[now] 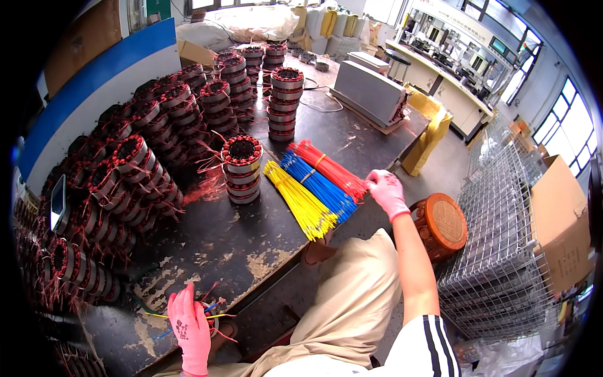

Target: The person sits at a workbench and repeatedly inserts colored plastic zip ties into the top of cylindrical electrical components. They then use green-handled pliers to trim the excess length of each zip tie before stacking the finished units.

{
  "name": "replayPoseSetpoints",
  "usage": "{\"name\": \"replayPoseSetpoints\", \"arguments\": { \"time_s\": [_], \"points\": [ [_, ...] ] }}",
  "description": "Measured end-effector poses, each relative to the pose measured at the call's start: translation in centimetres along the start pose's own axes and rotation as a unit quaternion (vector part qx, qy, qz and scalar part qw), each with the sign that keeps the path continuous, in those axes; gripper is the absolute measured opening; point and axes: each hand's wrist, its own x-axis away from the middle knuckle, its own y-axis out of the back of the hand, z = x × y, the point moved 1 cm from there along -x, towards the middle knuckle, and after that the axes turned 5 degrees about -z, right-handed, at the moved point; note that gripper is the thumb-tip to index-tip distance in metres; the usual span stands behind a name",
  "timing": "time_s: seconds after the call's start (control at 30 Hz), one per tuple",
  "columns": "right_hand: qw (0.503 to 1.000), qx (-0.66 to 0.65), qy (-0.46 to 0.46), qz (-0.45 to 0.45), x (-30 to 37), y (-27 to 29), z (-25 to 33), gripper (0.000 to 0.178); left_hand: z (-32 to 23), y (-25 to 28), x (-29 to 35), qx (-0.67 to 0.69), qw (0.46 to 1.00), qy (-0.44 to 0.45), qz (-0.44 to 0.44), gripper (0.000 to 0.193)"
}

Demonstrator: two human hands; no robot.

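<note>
My left hand (190,328), in a pink glove, is at the near edge of the table. It grips the side of a small stator (212,311) with red, blue and yellow wires sticking out; the glove hides part of it. My right hand (387,191), also gloved in pink, reaches out to the cut ends of the red wire bundle (326,168), fingertips pinched on the red wires. Beside that lie a blue wire bundle (317,186) and a yellow wire bundle (300,201), each tied with a band. A short stator stack (242,182) stands left of the yellow wires.
Many stacked stators (169,119) crowd the left and far side of the dark, worn table (207,235). A grey box-shaped device (367,91) sits at the far right end. On the floor are a round wooden stool (443,223) and a wire-mesh cage (496,239).
</note>
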Motion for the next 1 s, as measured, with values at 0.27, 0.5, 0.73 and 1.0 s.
{"name": "replayPoseSetpoints", "arguments": {
  "time_s": [0.27, 0.5, 0.73, 1.0],
  "points": [
    [0.974, -0.1, -0.027, -0.202, 7.8, 9.5, -0.1, 0.012, -0.9, -0.4, 0.2, -0.03, 0.999, -0.014, -0.019, 0.044],
    [0.825, -0.482, 0.288, 0.054, 15.8, 9.6, 23.2, 0.013, -9.5, 5.1, -3.7, -0.052, 0.926, -0.284, -0.243, 0.039],
    [0.859, -0.4, 0.18, 0.264, 16.2, 3.0, 26.3, 0.022, -5.7, 8.3, -2.9, 0.003, 0.973, -0.145, -0.179, 0.026],
    [0.774, -0.373, 0.216, 0.463, 17.4, -5.9, 30.9, 0.031, -1.2, 0.8, -0.3, 0.129, 0.982, 0.081, -0.111, 0.031]
  ]
}}
